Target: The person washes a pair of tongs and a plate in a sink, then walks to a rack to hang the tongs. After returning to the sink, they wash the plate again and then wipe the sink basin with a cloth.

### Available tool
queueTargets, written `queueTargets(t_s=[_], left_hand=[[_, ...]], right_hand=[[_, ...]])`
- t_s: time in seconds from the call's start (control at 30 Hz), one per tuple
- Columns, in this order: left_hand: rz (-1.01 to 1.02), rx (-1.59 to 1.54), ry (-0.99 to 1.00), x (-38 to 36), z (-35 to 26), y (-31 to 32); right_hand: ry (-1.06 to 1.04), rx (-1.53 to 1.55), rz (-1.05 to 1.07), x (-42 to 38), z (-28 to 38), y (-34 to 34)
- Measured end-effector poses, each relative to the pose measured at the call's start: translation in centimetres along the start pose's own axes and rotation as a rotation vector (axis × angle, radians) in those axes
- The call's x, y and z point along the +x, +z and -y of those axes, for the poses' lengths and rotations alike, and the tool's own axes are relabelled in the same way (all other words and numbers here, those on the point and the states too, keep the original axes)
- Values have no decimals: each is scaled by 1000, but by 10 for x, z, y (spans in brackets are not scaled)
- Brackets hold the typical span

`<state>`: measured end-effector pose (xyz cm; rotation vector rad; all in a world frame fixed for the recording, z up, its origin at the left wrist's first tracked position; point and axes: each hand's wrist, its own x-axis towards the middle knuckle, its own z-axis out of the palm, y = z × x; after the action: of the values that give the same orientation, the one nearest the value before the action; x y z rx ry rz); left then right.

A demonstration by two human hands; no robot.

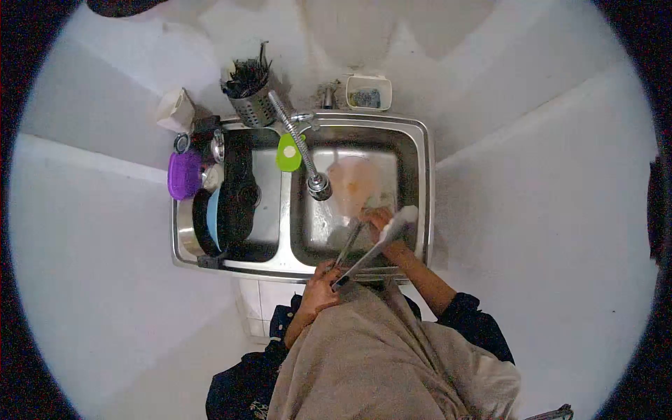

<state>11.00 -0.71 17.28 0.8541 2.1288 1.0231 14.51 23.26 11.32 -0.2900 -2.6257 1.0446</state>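
My left hand (320, 288) is closed around the joined end of a pair of tongs (367, 260), at the near edge of the sink. The tongs' two arms spread apart over the right basin, and the nearer arm ends in a white tip that may be covered in foam. My right hand (381, 222) is closed at the end of the farther arm. A pale greenish, sponge-like piece (379, 203) shows at its fingers, blurred. Below lies the steel right basin (322, 231), with an orange-pink patch on its floor.
A flexible faucet (308, 164) hangs over the right basin. A green scrubber-like item (288, 154) sits on the divider. Dark pans (238, 203) and a purple container (184, 175) crowd the left side. Behind stand a cutlery holder (253, 108) and a white tub (369, 93).
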Motion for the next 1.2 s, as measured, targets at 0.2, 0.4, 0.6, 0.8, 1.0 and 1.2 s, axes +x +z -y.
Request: queueTargets(t_s=[0.2,0.4,0.6,0.8,1.0,1.2], left_hand=[[-72,24,27,-3,9,10],[-63,30,8,-8,13,15],[-78,24,-24,-3,3,8],[-90,24,-4,0,3,7],[-30,24,-125,-1,8,11],[-30,106,-279,1,24,16]], right_hand=[[-49,52,-125,-1,-44,41],[31,185,-211,20,-17,6],[93,16,-208,31,-15,9],[290,427,7,-10,-60,50],[355,247,-267,31,-24,-31],[161,-73,-576,22,54,-69]])
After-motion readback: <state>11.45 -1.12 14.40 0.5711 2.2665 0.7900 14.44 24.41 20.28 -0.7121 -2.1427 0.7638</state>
